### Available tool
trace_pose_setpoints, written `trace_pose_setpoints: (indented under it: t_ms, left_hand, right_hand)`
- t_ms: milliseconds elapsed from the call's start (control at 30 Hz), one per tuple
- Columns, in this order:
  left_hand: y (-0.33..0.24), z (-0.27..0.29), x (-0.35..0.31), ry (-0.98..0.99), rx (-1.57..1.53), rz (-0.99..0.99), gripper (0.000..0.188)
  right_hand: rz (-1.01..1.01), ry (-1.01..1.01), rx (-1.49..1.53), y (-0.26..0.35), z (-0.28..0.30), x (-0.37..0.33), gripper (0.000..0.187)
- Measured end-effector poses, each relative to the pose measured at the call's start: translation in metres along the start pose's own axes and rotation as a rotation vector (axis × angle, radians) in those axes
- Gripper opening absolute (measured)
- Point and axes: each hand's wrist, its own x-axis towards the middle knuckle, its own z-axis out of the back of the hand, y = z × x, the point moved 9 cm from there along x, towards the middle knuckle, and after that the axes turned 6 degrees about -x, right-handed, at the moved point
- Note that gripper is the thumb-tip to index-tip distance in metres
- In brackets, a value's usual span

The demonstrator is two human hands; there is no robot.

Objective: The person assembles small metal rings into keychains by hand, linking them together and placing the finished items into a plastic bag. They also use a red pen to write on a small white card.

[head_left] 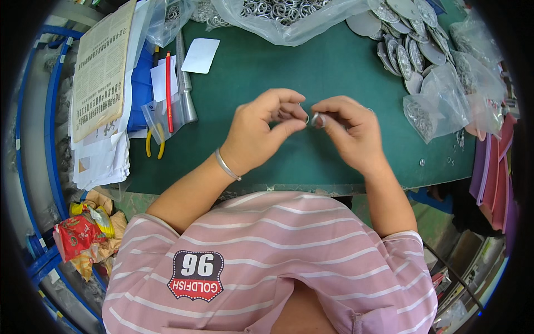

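Note:
Over the green tabletop point(245, 61), my two hands are raised close together, fingertips facing each other. My right hand point(356, 133) pinches a small silver metal ring point(319, 120) between thumb and forefinger. Thumb and fingertips of my left hand point(261, 128) are closed in a pinch. At their tips shows a thin, shiny edge, too small to name. A narrow gap separates the left fingertips from the ring. A silver bangle circles my left wrist.
An open plastic bag of metal rings point(283, 14) lies at the back. Flat metal discs point(409, 39) are heaped back right, beside bagged rings point(425, 117). Papers point(100, 83), a red pen point(169, 89), a tapered metal rod point(186, 89) and yellow-handled pliers point(149, 143) sit left.

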Motion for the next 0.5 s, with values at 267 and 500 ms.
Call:
trace_pose_setpoints:
  t_ms: [267,500]
  left_hand:
    - [-0.006,0.021,0.010,-0.011,0.517,-0.168,0.018]
    - [0.008,-0.003,0.003,-0.002,0.689,-0.206,0.021]
  right_hand:
    - [0.051,-0.071,-0.668,-0.001,0.059,-0.006,0.017]
    - [0.342,0.083,-0.444,0.013,-0.025,0.002,0.019]
